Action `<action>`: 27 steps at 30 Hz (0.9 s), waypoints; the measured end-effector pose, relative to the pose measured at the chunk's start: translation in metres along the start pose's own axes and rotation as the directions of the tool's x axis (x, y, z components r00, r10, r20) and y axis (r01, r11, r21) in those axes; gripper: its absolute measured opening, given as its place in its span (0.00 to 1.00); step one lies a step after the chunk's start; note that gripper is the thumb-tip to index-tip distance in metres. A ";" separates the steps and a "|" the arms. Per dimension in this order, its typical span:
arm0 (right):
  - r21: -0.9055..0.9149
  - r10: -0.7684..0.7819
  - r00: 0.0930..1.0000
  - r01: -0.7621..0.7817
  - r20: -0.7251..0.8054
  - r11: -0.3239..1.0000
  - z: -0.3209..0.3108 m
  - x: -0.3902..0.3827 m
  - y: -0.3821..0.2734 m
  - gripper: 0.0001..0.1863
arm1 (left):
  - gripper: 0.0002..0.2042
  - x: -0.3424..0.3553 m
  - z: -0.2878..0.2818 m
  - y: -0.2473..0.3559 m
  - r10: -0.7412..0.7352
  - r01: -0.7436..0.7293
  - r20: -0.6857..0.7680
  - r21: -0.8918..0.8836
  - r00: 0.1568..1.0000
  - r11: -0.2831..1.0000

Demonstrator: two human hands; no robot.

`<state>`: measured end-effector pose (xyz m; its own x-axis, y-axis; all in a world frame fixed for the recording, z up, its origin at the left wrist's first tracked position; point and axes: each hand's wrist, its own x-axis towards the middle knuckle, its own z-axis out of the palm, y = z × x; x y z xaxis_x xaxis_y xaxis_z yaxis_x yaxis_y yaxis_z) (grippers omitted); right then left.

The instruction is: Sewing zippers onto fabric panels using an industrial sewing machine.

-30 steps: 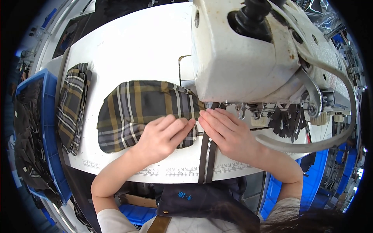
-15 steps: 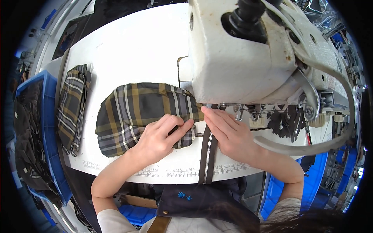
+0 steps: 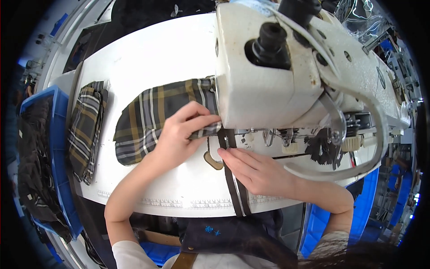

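A piece of olive, black and white plaid fabric lies on the white table, its right end under the sewing machine head. My left hand is closed on the fabric's near edge beside the machine. A dark zipper tape with silver teeth runs from beneath the machine head toward the table's front edge. My right hand rests over this tape with fingers stretched out, the fingertips on it just below the machine's needle area.
A folded plaid stack lies at the left, beside a blue bin of dark pieces. Dark short zippers hang under the machine's right part. A curved pale tube loops down at the right. More blue bins stand below the table.
My left hand and the plaid fabric have moved up, away from me, toward the machine. My right hand has slid down the zipper tape, nearer me, exposing more teeth. The view has shifted slightly.
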<state>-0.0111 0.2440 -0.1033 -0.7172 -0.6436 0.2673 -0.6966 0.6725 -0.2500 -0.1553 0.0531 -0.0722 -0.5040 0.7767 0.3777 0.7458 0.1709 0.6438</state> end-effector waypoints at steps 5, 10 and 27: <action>-0.114 -0.006 0.986 -0.013 -0.165 0.993 0.006 0.012 0.008 0.20 | 0.18 -0.005 0.007 -0.007 -0.016 0.015 0.021 0.044 1.000 0.999; -0.244 0.002 0.991 -0.035 -0.132 0.969 -0.006 0.021 0.005 0.21 | 0.17 -0.004 0.006 -0.004 -0.151 0.153 0.021 -0.131 0.988 0.980; -0.397 0.035 0.987 -0.096 -0.158 0.913 -0.013 0.021 0.004 0.19 | 0.14 0.001 0.009 -0.007 -0.162 0.175 0.092 -0.169 0.983 0.970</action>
<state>-0.0291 0.2381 -0.0867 -0.7292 -0.5536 0.4023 -0.5596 0.8207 0.1151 -0.1576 0.0584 -0.0824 -0.5756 0.7914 0.2059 0.5616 0.1996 0.8030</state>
